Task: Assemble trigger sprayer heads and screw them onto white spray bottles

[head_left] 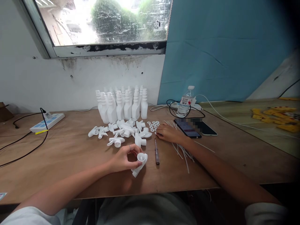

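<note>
My left hand (123, 159) is closed around a white trigger spray head (140, 164), held just above the wooden table (70, 162) near its front edge. My right hand (167, 133) lies on the table with its fingertips at a cluster of small white washers (153, 125); whether it pinches one I cannot make out. A screwdriver (156, 152) lies between my hands. Thin white tubes (184, 151) are spread under my right forearm. A pile of several white spray heads (122, 131) lies behind my left hand, in front of a group of white bottles (123, 104).
Two phones (195, 128) lie right of my right hand, a water bottle (185, 103) with cables behind them. A power strip (47, 122) with black cables sits at the far left. Yellow parts (276, 117) lie on the neighbouring table at right.
</note>
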Available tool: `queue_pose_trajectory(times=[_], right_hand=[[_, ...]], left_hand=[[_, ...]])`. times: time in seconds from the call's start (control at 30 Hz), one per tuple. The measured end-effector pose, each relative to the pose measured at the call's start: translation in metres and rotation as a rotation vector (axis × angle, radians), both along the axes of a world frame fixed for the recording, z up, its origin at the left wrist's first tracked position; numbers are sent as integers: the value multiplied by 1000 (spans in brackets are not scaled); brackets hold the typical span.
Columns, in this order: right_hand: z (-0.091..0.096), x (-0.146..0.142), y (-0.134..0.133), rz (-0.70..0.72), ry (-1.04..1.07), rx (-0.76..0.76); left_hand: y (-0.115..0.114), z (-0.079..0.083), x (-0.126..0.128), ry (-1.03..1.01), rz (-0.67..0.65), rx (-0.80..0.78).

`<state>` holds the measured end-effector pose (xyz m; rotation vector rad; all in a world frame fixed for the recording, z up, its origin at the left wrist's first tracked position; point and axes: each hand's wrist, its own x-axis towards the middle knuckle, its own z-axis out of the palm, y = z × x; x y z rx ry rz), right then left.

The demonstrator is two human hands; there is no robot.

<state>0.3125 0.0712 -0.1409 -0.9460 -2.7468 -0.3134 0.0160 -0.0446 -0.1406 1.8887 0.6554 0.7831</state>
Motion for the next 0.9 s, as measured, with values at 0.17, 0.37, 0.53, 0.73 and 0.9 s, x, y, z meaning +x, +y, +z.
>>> queue_pose_trajectory(times=[0.17, 0.37, 0.53, 0.73, 0.9], right_hand=[[-4, 1, 3, 17, 44, 11], [0, 1, 1, -1, 210, -11], [3, 2, -3, -23, 389, -70], [15, -30, -26, -31, 771, -384], [21, -72, -63, 124, 937, -721]], left_hand=[[-2, 2, 0, 65, 37, -23], [-2, 4, -1, 70, 28, 9], [-1, 9, 1, 70, -33, 99], [-2, 7, 2, 97, -33, 82], [-3, 5, 3, 103, -27, 67]])
